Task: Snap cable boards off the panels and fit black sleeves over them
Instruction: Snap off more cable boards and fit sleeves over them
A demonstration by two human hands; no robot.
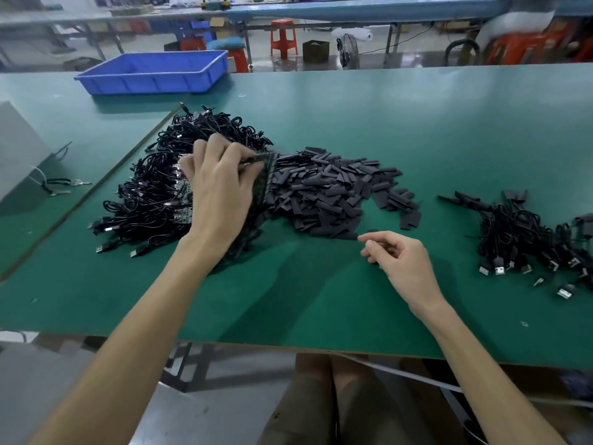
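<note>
Left hand [218,187]: over the cable pile [150,194], thumb and fingers pinching the board panel [270,179] at its top edge.
Board panel: raised on edge, between cable pile and black sleeves [327,191].
Right hand [398,258]: fingers loosely curled at the sleeve heap's near edge; cannot tell whether it pinches a sleeve.
Second cable heap [519,239]: far right on the green table [321,300], well apart.

The single view comes from a wide-angle camera on the person's head, facing forward and down over the green table [321,300]. It sits close above the table's near edge: both bare forearms run up from the bottom corners, and the person's lap [321,406] shows beneath. The aim falls about where the left hand [221,187] grips a panel [269,175], with the right hand [401,258] right of centre. The lens reaches far enough to take in the blue bin [144,83] and the benches beyond.
</note>
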